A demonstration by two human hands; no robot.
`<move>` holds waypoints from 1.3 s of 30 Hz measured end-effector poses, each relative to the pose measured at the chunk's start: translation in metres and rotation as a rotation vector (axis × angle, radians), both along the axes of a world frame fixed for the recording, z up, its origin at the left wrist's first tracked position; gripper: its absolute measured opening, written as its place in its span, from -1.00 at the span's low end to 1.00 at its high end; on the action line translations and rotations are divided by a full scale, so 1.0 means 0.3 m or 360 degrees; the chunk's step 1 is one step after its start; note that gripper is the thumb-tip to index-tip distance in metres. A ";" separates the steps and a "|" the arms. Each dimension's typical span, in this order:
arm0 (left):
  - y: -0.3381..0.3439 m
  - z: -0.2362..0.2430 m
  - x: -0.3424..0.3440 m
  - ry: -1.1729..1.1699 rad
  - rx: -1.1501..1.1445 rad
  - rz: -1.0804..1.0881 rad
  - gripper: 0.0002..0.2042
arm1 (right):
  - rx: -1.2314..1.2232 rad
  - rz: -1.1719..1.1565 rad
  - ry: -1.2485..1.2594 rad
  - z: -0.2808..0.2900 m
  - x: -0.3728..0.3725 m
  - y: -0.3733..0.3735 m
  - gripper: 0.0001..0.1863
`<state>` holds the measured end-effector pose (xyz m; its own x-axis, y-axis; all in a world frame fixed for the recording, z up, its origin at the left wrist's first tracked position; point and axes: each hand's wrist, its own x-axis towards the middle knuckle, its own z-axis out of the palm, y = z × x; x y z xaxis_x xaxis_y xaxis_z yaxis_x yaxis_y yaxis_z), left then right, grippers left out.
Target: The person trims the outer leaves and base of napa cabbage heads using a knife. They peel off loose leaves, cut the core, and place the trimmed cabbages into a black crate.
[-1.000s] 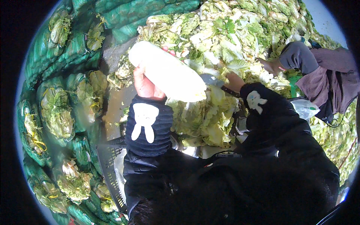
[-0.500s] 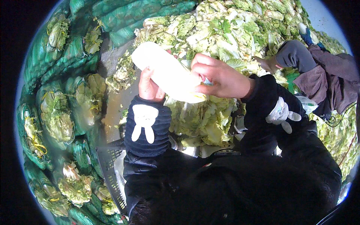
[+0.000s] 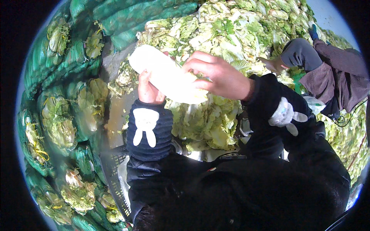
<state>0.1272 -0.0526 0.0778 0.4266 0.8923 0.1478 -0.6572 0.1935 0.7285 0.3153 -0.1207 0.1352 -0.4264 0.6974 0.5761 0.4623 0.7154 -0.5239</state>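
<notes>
A pale, sunlit Chinese cabbage lies tilted between my hands, its white end up and left and its yellowish leafy end down and right. My left hand grips it from below and the left, thumb along the near side. Curled fingers of my right hand press on its right side near the leafy end; whether they pinch a leaf is hidden by the glare. Under and beyond the hands, loose cabbage leaves are heaped.
Green net sacks full of cabbages are stacked along the left. A black plastic crate stands by my left elbow. At the right, another person in a brown garment sits or crouches among the leaves. A larger leaf pile spreads behind.
Both hands and the cabbage have shifted slightly left. My right fingers have moved along the cabbage, and a small bluish thing seen in them earlier no longer shows. The other person's arm has moved.
</notes>
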 end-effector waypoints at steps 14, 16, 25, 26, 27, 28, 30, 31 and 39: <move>0.005 -0.004 -0.014 -0.0170 -0.0129 0.0014 -0.46 | -0.0367 -0.0106 -0.0121 0.050 0.052 -0.081 -0.77; 0.009 -0.007 -0.011 -0.0193 -0.0133 0.0008 -0.49 | -0.0086 -0.0108 -0.0242 0.011 0.025 -0.066 -0.75; 0.019 -0.037 -0.011 -0.0081 -0.0329 0.0050 -0.62 | -0.1261 0.0208 0.0785 0.071 0.145 -0.084 -0.93; 0.019 -0.033 -0.009 -0.0069 -0.0362 0.0059 -0.62 | -0.1040 0.0095 0.0255 0.069 0.153 -0.075 -0.87; 0.017 -0.026 -0.006 -0.0012 -0.0421 0.0102 -0.62 | -0.0861 -0.0083 -0.0308 0.065 0.160 -0.062 -0.81; 0.014 -0.016 0.000 0.0052 -0.0460 0.0123 -0.59 | -0.0778 -0.0023 -0.0275 0.043 0.150 -0.057 -0.72; 0.001 0.007 0.013 -0.0115 -0.0387 0.0001 -0.54 | -0.0816 -0.0193 -0.0279 -0.020 0.109 -0.046 -0.55; -0.009 0.019 0.016 -0.0138 -0.0411 0.0022 -0.51 | -0.1082 -0.0082 0.0138 -0.055 0.084 -0.045 -0.30; 0.007 0.035 -0.072 -0.0061 -0.0438 0.0012 -0.50 | -0.1830 0.0666 0.2105 -0.106 0.045 -0.018 -0.38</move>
<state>0.1055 -0.0505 0.0884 0.4186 0.9042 -0.0848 -0.6853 0.3758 0.6238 0.3288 -0.1262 0.1035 -0.3680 0.9298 0.0017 -0.7272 -0.2867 -0.6237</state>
